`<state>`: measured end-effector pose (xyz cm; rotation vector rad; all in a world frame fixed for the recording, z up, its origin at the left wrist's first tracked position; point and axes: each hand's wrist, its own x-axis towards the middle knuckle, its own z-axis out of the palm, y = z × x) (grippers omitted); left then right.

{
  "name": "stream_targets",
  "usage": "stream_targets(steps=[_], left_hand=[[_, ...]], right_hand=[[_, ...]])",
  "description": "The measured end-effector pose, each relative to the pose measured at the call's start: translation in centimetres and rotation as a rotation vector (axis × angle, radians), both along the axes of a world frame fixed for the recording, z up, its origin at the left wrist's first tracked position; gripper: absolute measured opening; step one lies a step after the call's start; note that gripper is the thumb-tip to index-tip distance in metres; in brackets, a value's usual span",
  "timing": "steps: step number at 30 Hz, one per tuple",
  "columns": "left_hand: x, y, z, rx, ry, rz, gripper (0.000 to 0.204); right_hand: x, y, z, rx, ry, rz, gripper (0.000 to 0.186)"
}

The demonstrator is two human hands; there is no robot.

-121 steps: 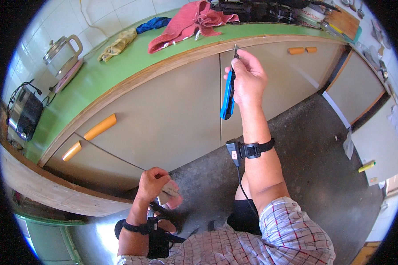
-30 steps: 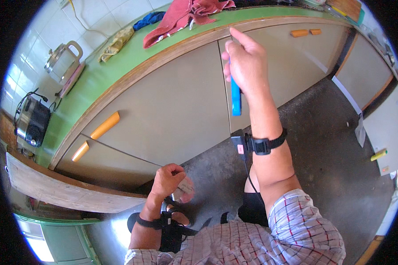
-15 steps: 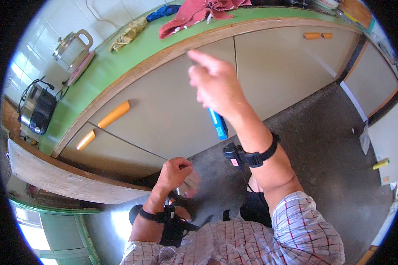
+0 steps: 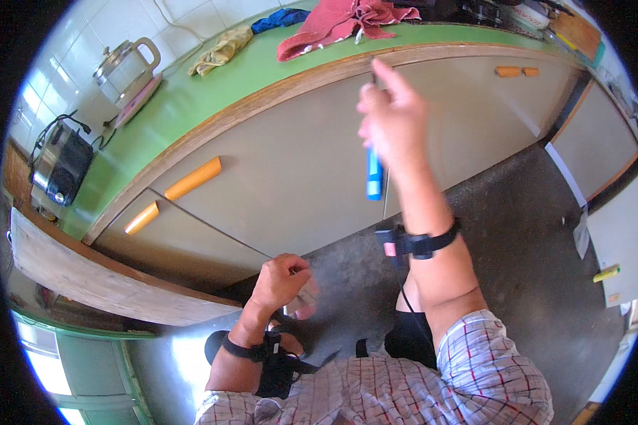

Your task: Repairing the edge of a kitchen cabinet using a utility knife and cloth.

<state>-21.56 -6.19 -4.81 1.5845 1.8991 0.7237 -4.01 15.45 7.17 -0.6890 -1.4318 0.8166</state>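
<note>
My right hand is raised in front of the cabinet doors, fingers closed around a slim tool with a blue handle. The blue end hangs below the fist. A thin dark end shows by the outstretched index finger, against the counter edge; the tool's exact kind does not show. Lower down, my left hand is closed near my body. Just under its fingers is a pale, pinkish, blurred thing that I cannot make out.
A green counter bears a red cloth, gloves, a glass kettle and a toaster-like appliance. Below are grey cabinet doors with orange handles. A wooden board juts out at left.
My right hand has moved to the right and slightly up, carrying the blue-handled tool. The left hand stays in almost the same place.
</note>
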Motion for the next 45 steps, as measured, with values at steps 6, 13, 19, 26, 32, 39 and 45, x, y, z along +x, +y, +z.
stream_targets(steps=[6, 13, 19, 26, 32, 39, 45], left_hand=[[-1.0, -0.9, 0.5, -0.048, -0.006, 0.043, 0.020], [-1.7, -1.9, 1.1, -0.052, -0.001, 0.062, 0.020], [-1.8, -2.4, 0.7, -0.054, -0.060, 0.031, 0.022], [-2.7, -3.3, 1.2, 0.005, -0.018, 0.014, 0.022], [-2.6, -3.9, 1.4, -0.047, -0.065, 0.059, 0.022], [-2.5, -4.6, 1.7, -0.066, -0.037, -0.025, 0.023], [-2.1, -4.4, 1.1, -0.063, 0.041, -0.177, 0.020]], right_hand=[[-1.9, -3.0, 1.6, -0.011, 0.090, 0.228, 0.040], [0.4, 0.0, 1.2, -0.216, 0.589, 0.263, 0.028], [-0.9, 0.9, 0.8, 0.009, 0.481, -0.071, 0.020], [0.0, 4.6, -1.7, 0.450, 0.137, -0.611, 0.031], [-3.8, 1.0, -0.8, 0.610, -0.050, -0.538, 0.038], [-4.6, 0.5, -0.5, 0.476, 0.125, -0.509, 0.030], [-9.4, -2.4, -1.6, 0.692, 0.027, -0.316, 0.039]])
